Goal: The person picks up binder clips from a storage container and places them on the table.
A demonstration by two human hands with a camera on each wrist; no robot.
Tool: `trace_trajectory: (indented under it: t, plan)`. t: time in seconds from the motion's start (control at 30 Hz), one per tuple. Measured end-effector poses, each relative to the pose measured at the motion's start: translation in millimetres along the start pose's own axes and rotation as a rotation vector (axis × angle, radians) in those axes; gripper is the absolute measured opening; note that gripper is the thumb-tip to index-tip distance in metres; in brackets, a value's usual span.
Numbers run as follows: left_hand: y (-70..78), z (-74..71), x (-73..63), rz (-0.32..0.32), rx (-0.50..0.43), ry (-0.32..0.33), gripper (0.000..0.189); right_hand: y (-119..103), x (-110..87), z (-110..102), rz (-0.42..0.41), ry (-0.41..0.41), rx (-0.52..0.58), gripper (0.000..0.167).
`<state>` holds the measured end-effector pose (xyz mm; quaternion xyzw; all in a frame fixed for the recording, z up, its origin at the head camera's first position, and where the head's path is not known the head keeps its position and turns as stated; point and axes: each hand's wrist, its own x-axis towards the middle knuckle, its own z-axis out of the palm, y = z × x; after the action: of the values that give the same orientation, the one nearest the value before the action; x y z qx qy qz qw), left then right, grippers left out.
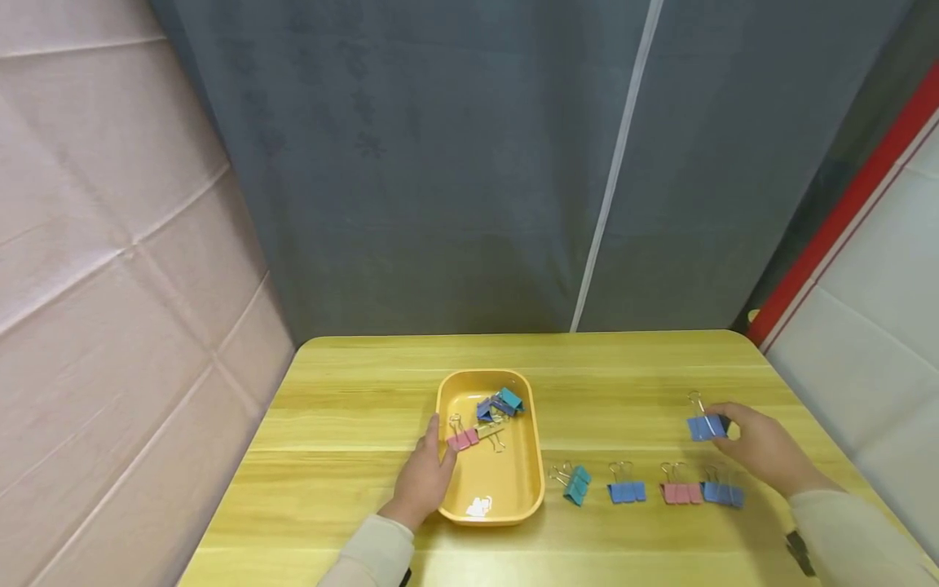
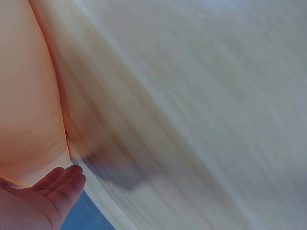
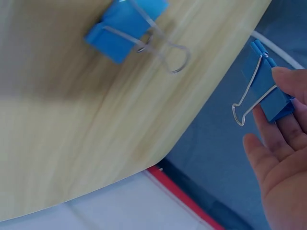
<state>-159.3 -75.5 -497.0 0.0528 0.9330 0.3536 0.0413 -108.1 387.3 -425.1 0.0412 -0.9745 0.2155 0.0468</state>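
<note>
My right hand (image 1: 763,444) holds a blue binder clip (image 1: 702,428) between thumb and fingers above the right part of the table. In the right wrist view the thumb lies on one side of this clip (image 3: 268,88), its wire handles sticking out. My left hand (image 1: 424,478) rests at the left side of a yellow tray (image 1: 490,520), thumb at the rim; the left wrist view shows straight fingers (image 2: 64,187) beside its outer wall. Inside the tray lie pink (image 1: 463,440), yellow (image 1: 487,430), teal (image 1: 511,399) and dark blue (image 1: 485,410) binder clips.
Right of the tray, a row on the wooden table (image 1: 352,408) has a tilted teal clip (image 1: 577,487), a blue clip (image 1: 627,492), a pink clip (image 1: 681,493) and another blue clip (image 1: 722,494). A grey curtain (image 1: 440,163) hangs behind the table, with pale walls at both sides.
</note>
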Motion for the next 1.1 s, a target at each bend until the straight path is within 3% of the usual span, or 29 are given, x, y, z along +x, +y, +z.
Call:
trace_trajectory:
  t: [1.1]
  plan:
    - [-2.5, 2.4, 2.0, -0.008, 0.011, 0.006, 0.064, 71, -42.5, 3, 0.13, -0.064, -0.028, 0.036]
